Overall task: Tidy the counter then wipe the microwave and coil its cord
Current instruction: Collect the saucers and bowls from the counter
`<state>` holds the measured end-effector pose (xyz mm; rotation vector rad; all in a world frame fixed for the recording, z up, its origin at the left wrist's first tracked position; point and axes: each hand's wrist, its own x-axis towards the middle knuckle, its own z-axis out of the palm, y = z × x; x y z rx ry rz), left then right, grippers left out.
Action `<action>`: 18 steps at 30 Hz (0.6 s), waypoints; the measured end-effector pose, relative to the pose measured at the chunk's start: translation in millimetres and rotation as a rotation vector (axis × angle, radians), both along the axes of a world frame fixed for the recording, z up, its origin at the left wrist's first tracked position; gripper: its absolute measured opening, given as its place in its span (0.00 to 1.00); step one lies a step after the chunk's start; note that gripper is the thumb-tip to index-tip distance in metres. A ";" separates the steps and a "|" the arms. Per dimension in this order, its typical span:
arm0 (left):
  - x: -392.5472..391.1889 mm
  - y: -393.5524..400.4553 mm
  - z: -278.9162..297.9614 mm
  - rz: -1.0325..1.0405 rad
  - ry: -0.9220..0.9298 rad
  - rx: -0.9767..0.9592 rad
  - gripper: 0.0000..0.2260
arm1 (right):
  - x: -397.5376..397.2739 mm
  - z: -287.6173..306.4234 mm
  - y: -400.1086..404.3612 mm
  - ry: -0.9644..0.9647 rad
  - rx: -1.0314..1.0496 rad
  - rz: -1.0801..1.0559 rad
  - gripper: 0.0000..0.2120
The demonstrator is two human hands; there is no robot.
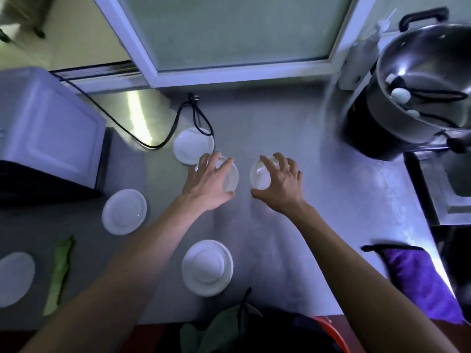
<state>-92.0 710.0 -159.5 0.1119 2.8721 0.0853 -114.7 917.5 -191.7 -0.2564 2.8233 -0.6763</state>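
On the grey metal counter (pixel 293 128), the left hand (pixel 209 183) curled over a small white saucer (pixel 230 175) — the right hand (pixel 279 183) gripped an upturned white bowl (pixel 258 175). The white microwave (pixel 46 128) stood far left, its black cord (pixel 142 142) trailing loose beside another white saucer (pixel 192 146).

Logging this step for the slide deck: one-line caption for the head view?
Left hand and right hand each grip a white dish on the counter, microwave at left.

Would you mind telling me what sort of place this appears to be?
Most likely a kitchen: a steel counter holding a microwave, a large metal pot and white saucers, with what looks like a sink at the right edge.
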 end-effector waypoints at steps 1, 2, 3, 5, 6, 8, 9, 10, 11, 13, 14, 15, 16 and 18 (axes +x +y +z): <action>8.8 -6.6 2.2 0.028 0.004 0.007 0.40 | 5.4 3.2 -6.3 0.006 0.006 0.016 0.46; 18.4 -13.5 4.3 0.057 0.006 0.013 0.40 | 11.1 6.1 -12.9 0.012 0.013 0.032 0.45; 28.7 -20.8 5.8 0.083 0.011 0.014 0.40 | 17.2 8.6 -20.1 0.019 0.018 0.048 0.45; 51.5 -36.2 7.7 0.125 0.026 0.013 0.40 | 31.1 13.7 -35.4 0.035 0.022 0.081 0.45; 63.7 -44.4 8.4 0.144 0.032 0.012 0.40 | 39.2 16.5 -43.8 0.045 0.021 0.099 0.45; 87.0 -59.6 9.5 0.177 0.042 0.013 0.40 | 55.5 22.1 -59.4 0.064 0.025 0.135 0.45; 101.1 -68.7 10.7 0.190 0.047 0.015 0.40 | 66.0 25.4 -69.0 0.075 0.031 0.157 0.45; 113.7 -76.8 11.7 0.199 0.052 0.017 0.40 | 76.0 28.0 -77.4 0.085 0.037 0.176 0.45; 126.6 -85.3 12.4 0.209 0.060 0.020 0.39 | 86.2 30.6 -85.7 0.095 0.041 0.196 0.45; 157.8 -104.8 15.3 0.241 0.086 0.031 0.40 | 111.2 37.7 -104.7 0.118 0.044 0.245 0.45; 173.7 -113.4 17.2 0.256 0.098 0.035 0.40 | 123.5 41.7 -113.4 0.126 0.045 0.262 0.45; 190.2 -121.3 19.1 0.271 0.105 0.036 0.40 | 136.8 45.6 -121.6 0.131 0.047 0.275 0.45; 207.2 -128.9 21.0 0.284 0.111 0.036 0.41 | 151.0 49.3 -129.6 0.136 0.044 0.285 0.45; 239.5 -144.2 24.9 0.314 0.125 0.049 0.41 | 178.6 56.2 -146.1 0.151 0.041 0.316 0.44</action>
